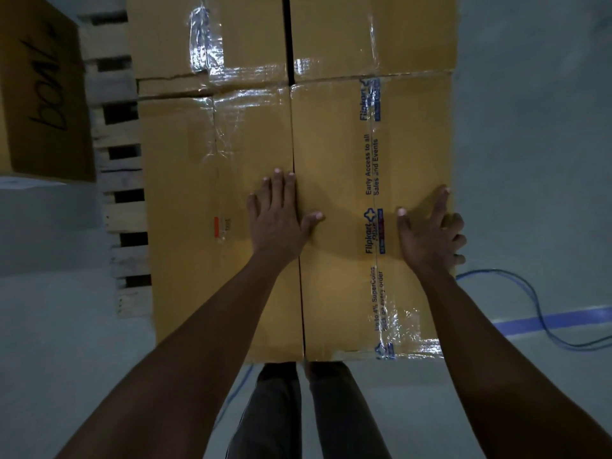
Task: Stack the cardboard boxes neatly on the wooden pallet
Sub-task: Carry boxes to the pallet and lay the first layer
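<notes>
A large brown cardboard box point(205, 246) with clear tape and a printed tape strip lies closest to me on the wooden pallet point(122, 210). My left hand point(278, 220) lies flat on its top, fingers straight, beside the centre flap seam. My right hand point(427, 233) rests on the box's right edge, thumb and forefinger on the top, the other fingers bent over the side. A second taped box point(245, 38) sits directly behind the near one, touching it. A third box point(43, 94) with black handwriting stands at the far left.
The pallet's slats stick out to the left of the boxes. A blue cable point(543, 313) loops over the pale floor at the right, crossing a blue floor stripe point(559, 321). My legs point(298, 412) stand against the near box's front edge.
</notes>
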The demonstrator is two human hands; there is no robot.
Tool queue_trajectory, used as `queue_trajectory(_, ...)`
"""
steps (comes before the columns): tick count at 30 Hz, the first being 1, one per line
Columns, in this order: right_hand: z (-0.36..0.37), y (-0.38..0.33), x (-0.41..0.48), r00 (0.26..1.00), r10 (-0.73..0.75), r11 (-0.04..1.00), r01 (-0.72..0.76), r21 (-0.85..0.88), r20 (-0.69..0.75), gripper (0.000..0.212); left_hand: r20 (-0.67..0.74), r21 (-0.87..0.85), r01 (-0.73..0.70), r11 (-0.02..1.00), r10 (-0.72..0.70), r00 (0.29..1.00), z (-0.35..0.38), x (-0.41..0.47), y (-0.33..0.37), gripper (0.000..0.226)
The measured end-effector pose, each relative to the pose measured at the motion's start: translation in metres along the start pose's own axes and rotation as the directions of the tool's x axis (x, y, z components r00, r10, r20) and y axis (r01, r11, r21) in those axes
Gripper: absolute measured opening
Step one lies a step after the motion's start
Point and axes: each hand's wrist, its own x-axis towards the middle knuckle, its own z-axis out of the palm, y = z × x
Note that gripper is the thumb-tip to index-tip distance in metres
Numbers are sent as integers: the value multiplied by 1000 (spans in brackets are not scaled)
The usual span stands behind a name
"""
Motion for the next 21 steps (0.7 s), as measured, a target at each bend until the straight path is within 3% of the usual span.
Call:
queue_trajectory(3, -2, -3, 0, 1000, 5, 1000, -5, 17, 4, 92, -7, 84, -4, 996, 4, 1000, -23, 19, 7, 84)
queue_trajectory(6, -4, -6, -1, 1000, 11, 999, -12, 38, 10, 93, -20, 29, 28, 999, -27, 999, -51, 51, 15, 72)
queue_trajectory(8, -5, -9, 0, 1000, 17, 999, -17, 38, 4, 93, 18, -14, 34, 999, -34, 999, -67, 76, 17, 92)
queue_trajectory(11, -9, -21, 11, 1000, -20, 998, 20, 54, 3, 96, 115, 12, -19, 1000, 18, 993, -91, 109, 19, 148)
queue_trajectory(13, -17, -41, 30, 997, -73, 995, 71, 72, 22, 99, 165, 51, -52, 997, 43, 985, -101, 126, 19, 169)
queue_trajectory(16, -35, -85, 66, 991, -117, 991, 112, 76, 62, 107, 204, 96, -44, 994, 23, 979, -104, 138, 20, 178)
queue_trajectory(21, -68, -132, 114, 976, -215, 964, 206, 168, 38, 147, 210, 120, -55, 991, 29, 977, -104, 144, 15, 181)
